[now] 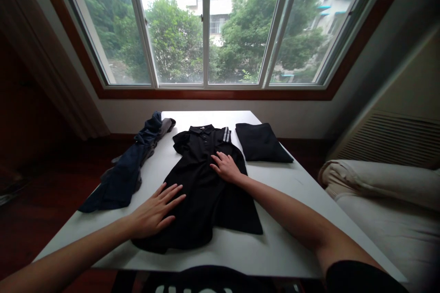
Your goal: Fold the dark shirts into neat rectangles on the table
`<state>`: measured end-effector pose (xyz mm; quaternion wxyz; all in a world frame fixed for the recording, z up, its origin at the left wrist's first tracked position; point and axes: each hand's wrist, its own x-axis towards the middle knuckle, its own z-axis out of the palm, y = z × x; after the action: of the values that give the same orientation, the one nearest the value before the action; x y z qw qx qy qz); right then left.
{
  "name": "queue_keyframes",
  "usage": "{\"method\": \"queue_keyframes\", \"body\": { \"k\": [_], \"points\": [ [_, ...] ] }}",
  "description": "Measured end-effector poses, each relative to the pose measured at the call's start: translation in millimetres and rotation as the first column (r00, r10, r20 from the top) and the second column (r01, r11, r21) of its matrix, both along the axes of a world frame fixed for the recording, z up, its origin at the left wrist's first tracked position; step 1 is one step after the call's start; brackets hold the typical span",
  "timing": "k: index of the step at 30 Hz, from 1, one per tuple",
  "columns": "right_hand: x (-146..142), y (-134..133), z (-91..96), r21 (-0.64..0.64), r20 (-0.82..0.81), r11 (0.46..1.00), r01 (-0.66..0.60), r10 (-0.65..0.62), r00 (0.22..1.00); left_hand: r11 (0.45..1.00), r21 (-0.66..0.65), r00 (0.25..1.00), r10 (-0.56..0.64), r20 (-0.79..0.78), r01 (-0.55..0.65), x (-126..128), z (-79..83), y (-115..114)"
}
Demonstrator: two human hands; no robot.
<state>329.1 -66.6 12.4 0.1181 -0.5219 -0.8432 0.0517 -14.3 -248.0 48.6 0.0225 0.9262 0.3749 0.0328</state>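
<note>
A black polo dress (202, 192) with white shoulder stripes lies spread flat on the white table (275, 247), collar toward the window. My left hand (156, 210) rests flat on its lower left side, fingers spread and open. My right hand (226, 167) lies flat on the dress near its middle, fingers spread toward the collar. Neither hand grips anything.
A folded black garment (263, 143) sits at the table's far right. A pile of dark blue and grey clothes (132, 167) hangs over the table's left edge. A beige sofa (385, 201) stands to the right. A large window (206, 23) is behind the table.
</note>
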Motion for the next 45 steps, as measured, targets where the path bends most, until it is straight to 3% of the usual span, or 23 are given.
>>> {"method": "queue_keyframes", "body": {
  "k": [4,7,9,11,14,17,21,25,27,30,34,36,39,42,45],
  "points": [
    [8.9,-20.4,-3.6,-0.027,0.026,0.999,-0.04,0.041,0.999,0.998,-0.059,1.0,0.025,0.003,-0.024,11.6,20.8,-8.7],
    [12.6,-24.6,2.8,-0.031,0.037,0.997,-0.075,0.076,0.996,0.985,-0.171,0.999,0.019,0.04,-0.012,21.4,38.4,13.9],
    [14.4,-18.5,11.3,-0.032,0.022,0.996,-0.086,0.086,0.996,0.979,-0.203,0.991,0.053,0.121,-0.027,27.1,44.2,43.4],
    [16.8,-5.2,20.7,-0.008,0.003,0.997,-0.072,0.072,0.997,0.985,-0.15,0.973,0.115,0.199,-0.086,32.6,42.7,79.6],
    [23.4,23.5,31.0,0.074,0.022,0.997,-0.004,0.002,1.0,0.984,-0.086,0.953,0.176,0.245,-0.159,42.6,29.3,135.5],
    [32.2,54.4,33.5,0.098,0.076,0.987,0.128,-0.135,0.988,0.957,-0.002,0.939,0.284,0.194,-0.289,51.5,10.6,184.1],
    [39.7,87.7,28.6,0.007,0.133,0.973,0.23,-0.229,0.964,0.848,0.084,0.852,0.523,0.034,-0.524,43.1,-9.4,233.5],
    [46.2,106.7,24.2,0.013,0.17,0.969,0.247,-0.245,0.954,0.708,0.064,0.708,0.706,-0.032,-0.703,7.2,-17.9,265.7],
    [54.0,111.4,23.5,0.042,0.173,0.96,0.276,-0.279,0.945,0.629,0.031,0.628,0.778,-0.029,-0.777,-11.7,-19.2,274.1],
    [69.8,114.7,23.5,0.053,0.155,0.937,0.345,-0.349,0.924,0.558,0.042,0.559,0.829,0.005,-0.829,-28.7,-20.1,277.1],
    [82.3,117.5,24.5,0.028,0.094,0.91,0.414,-0.415,0.905,0.486,0.139,0.501,0.858,0.113,-0.863,-25.4,-20.2,271.4],
    [82.4,120.0,25.4,0.028,0.072,0.904,0.427,-0.428,0.901,0.497,0.203,0.529,0.834,0.155,-0.844,-15.7,-18.8,268.9],
    [80.5,126.0,26.7,0.037,0.053,0.906,0.421,-0.422,0.905,0.626,0.253,0.67,0.725,0.16,-0.738,2.9,-14.7,269.6],
    [81.2,134.9,28.3,0.028,0.053,0.906,0.422,-0.423,0.905,0.768,0.138,0.781,0.617,0.101,-0.625,21.8,-11.4,273.8],
    [84.3,145.6,29.9,-0.009,0.023,0.888,0.461,-0.46,0.888,0.81,0.081,0.814,0.579,0.05,-0.581,37.7,-12.6,276.2]
  ]
}}
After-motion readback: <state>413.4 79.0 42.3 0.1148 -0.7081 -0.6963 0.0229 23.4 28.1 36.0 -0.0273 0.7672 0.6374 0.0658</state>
